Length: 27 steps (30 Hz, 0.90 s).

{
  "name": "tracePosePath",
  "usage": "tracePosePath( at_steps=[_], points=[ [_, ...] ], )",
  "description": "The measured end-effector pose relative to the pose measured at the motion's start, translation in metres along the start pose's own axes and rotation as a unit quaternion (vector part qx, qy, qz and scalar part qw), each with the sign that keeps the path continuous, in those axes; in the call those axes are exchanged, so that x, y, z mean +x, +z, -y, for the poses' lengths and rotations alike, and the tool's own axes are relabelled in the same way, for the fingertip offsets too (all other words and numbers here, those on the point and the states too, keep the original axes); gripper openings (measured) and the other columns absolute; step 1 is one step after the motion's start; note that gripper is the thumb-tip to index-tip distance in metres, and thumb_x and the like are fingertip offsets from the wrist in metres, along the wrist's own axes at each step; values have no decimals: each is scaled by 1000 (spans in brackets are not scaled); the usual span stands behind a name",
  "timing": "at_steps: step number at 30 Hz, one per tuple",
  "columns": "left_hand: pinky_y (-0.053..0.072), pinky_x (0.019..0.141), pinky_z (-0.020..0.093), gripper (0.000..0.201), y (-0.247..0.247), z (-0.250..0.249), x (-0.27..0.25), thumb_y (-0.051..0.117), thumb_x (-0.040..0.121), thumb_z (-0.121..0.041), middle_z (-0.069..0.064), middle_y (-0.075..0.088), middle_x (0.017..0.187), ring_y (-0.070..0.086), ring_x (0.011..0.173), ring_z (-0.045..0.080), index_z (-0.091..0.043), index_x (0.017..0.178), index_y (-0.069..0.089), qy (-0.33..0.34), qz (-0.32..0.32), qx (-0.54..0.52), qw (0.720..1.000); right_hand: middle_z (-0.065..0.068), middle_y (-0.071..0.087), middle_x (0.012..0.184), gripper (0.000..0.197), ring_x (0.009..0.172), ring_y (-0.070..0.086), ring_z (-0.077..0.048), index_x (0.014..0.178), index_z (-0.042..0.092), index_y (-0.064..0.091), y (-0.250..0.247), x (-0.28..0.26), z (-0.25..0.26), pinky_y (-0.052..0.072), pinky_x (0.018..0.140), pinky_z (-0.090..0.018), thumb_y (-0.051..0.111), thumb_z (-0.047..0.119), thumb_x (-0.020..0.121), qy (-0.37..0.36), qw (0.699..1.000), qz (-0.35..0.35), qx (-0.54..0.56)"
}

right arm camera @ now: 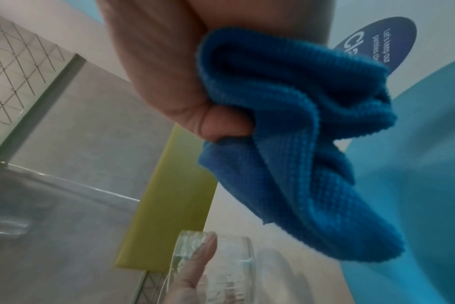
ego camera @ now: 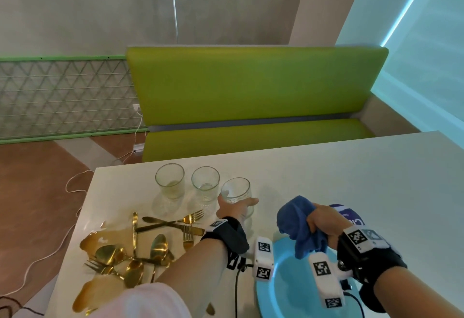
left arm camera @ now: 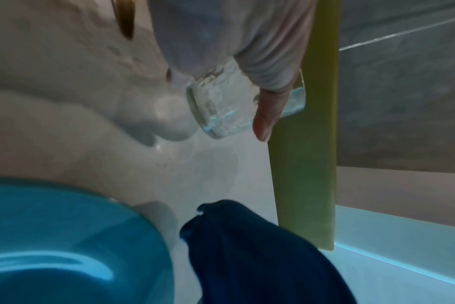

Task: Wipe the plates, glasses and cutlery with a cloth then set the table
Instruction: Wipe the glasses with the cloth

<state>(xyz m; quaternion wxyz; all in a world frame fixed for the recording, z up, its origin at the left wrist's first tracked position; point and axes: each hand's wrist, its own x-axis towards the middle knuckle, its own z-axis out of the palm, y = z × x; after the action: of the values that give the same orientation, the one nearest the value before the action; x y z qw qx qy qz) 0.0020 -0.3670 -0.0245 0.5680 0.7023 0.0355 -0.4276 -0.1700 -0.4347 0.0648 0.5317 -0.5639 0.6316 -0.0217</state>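
Glass [ego camera: 236, 193], rightmost of three, upright on table [ego camera: 326, 167], far-left of blue plate [ego camera: 288, 287]. Left hand [ego camera: 234, 208] wrapped round its near side, thumb to the right. Right hand [ego camera: 324, 222] clamped on bunched cloth [ego camera: 297, 224], just right of glass, above plate's far rim. Left hand nearer; cloth a short reach away.
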Motion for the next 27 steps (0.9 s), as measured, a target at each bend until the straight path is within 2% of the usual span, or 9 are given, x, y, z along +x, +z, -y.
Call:
tracePosePath(
  at_steps=[3, 8, 11, 13, 15, 18, 22, 25, 27],
  points=[
    [42, 98, 43, 107, 8, -7, 7, 87, 58, -19, 16, 43, 140, 47, 122, 34, -26, 145, 25, -9, -37, 33, 999, -1, 39, 22, 28, 18, 39, -12, 67, -2, 51, -7, -5, -2, 27, 28, -9, 33, -20, 78, 8, 1000, 3, -8],
    [39, 106, 45, 115, 17, -17, 20, 90, 53, -27, 16, 40, 144, 42, 129, 34, -20, 146, 22, 10, -72, 98, 993, -3, 43, 29, 26, 26, 42, -13, 62, -1, 50, -6, -1, 6, 30, 32, -16, 37, -18, 76, 19, 999, 15, -20],
    [36, 109, 43, 112, 21, -26, 22, 85, 60, -42, 15, 37, 146, 39, 133, 33, -9, 145, 21, -22, -74, 161, 984, -9, 49, 46, 21, 35, 49, -16, 78, -6, 56, 0, 3, 13, 33, 39, -21, 39, -18, 76, 12, 999, 29, -24],
    [36, 109, 40, 107, 22, -30, 24, 75, 68, -55, 15, 37, 147, 40, 133, 32, -2, 144, 22, -46, -72, 203, 976, -2, 50, 34, 26, 24, 46, -7, 76, -3, 56, 3, 7, 16, 33, 32, -15, 36, -20, 78, 0, 999, 39, -23],
    [33, 109, 39, 101, 21, -33, 26, 68, 74, -57, 15, 36, 148, 39, 134, 31, -1, 143, 22, -47, -73, 212, 973, 5, 45, 23, 33, 18, 42, -4, 68, 4, 52, 8, 8, 18, 28, 27, -9, 32, -21, 78, -12, 999, 43, -13],
    [35, 109, 37, 96, 20, -30, 33, 69, 75, -54, 16, 40, 144, 43, 131, 31, 1, 141, 27, -33, -68, 222, 972, 4, 42, 21, 34, 17, 40, -4, 66, 5, 50, 15, 7, 24, 26, 25, -8, 31, -21, 80, -18, 998, 52, 5],
    [46, 100, 42, 83, 17, -13, 42, 76, 64, -49, 16, 59, 125, 57, 113, 32, 1, 126, 50, -39, -22, 226, 973, 2, 42, 21, 32, 17, 40, -6, 65, 3, 50, 24, 7, 29, 27, 25, -8, 33, -20, 79, -13, 998, 53, 1],
    [48, 93, 36, 52, -5, -18, 18, 71, 74, -24, 18, 61, 116, 58, 102, 30, 6, 114, 56, -55, 18, 197, 979, 0, 46, 25, 29, 21, 45, -9, 71, 1, 53, 30, 7, 33, 29, 27, -9, 33, -19, 78, -8, 998, 57, 4],
    [46, 82, 32, 31, -27, -18, 13, 65, 77, -14, 15, 57, 104, 54, 94, 28, -1, 103, 52, -60, 13, 188, 980, -3, 50, 30, 28, 27, 49, -13, 77, -1, 56, 34, 9, 36, 31, 29, -11, 34, -18, 77, -5, 998, 55, 8]
  ],
)
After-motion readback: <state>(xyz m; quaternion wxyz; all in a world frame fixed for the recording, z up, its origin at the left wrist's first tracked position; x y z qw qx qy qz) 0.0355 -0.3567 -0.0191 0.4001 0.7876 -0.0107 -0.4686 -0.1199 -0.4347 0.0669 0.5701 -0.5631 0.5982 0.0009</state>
